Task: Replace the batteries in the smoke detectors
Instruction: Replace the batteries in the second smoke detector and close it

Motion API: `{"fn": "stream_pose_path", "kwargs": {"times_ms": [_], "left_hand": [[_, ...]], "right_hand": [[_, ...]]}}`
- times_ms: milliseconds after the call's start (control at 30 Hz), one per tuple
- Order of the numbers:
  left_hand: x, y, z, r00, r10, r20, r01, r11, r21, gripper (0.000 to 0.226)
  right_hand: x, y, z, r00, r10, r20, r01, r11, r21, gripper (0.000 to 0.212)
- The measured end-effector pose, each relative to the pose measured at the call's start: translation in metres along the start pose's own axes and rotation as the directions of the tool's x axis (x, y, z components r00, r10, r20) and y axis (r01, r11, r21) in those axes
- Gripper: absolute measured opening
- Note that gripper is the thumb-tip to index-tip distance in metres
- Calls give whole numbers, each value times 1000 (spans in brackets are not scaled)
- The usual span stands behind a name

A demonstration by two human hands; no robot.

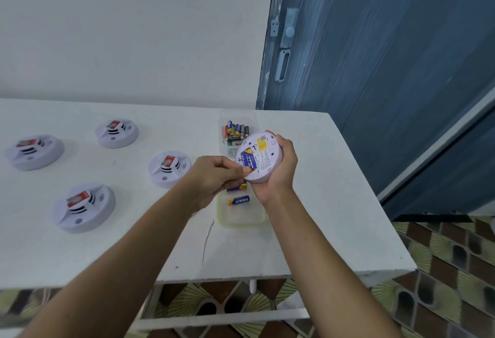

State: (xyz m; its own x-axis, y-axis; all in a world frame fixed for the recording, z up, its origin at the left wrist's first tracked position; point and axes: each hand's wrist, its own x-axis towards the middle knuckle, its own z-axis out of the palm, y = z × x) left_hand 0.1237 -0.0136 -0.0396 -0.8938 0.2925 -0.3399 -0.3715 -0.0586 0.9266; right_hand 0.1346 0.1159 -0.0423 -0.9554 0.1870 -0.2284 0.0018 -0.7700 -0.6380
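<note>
My right hand (pixel 281 169) grips a round white smoke detector (pixel 263 150) from its right side, back facing me, above the table. Blue batteries (pixel 248 162) lie in its open compartment. My left hand (pixel 214 177) has fingertips curled onto the lower end of those batteries and holds another blue battery (pixel 237 186) beneath the palm. Below the hands a loose blue battery (pixel 238 200) lies in a clear tray (pixel 241 220). A second clear tray (pixel 251 121) behind holds several mixed batteries (pixel 235 131).
Several white smoke detectors with red labels sit on the white table: far left (pixel 34 151), back (pixel 116 133), middle (pixel 168 169) and front left (pixel 83 208). The table's right edge (pixel 375 203) borders a blue door (pixel 388 70). Patterned tiles lie below.
</note>
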Motion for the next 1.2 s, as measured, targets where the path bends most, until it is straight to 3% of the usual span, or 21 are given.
{"fn": "stream_pose_path", "kwargs": {"times_ms": [100,167,333,400,467,700,1033,1200], "left_hand": [[-6,-2,-10,989,151,-9,-145,963,225,22],[-9,-2,-20,978,207,24,-197,882,428,23],[-14,-1,-52,973,210,90,-194,552,811,10],[-17,-6,-67,979,180,99,-163,392,905,15],[-18,-16,-79,983,170,76,-124,297,947,29],[-20,-44,-86,970,216,-107,45,271,961,68],[-27,-46,-85,955,275,-109,36,257,966,45],[-32,-39,-77,953,279,-121,31,308,951,62]], "right_hand": [[-1,6,0,1000,20,0,-20,1000,-5,27],[-1,11,-1,999,43,-3,-43,999,-21,30],[0,21,-8,996,81,-39,-84,994,-67,28],[0,23,-10,996,88,-33,-90,993,-77,27],[-1,24,-10,996,90,-15,-90,993,-73,25],[-7,32,-7,994,100,32,-98,993,-65,27],[-10,35,-4,989,142,30,-138,986,-97,30],[-9,34,-6,990,139,26,-136,985,-103,31]]}}
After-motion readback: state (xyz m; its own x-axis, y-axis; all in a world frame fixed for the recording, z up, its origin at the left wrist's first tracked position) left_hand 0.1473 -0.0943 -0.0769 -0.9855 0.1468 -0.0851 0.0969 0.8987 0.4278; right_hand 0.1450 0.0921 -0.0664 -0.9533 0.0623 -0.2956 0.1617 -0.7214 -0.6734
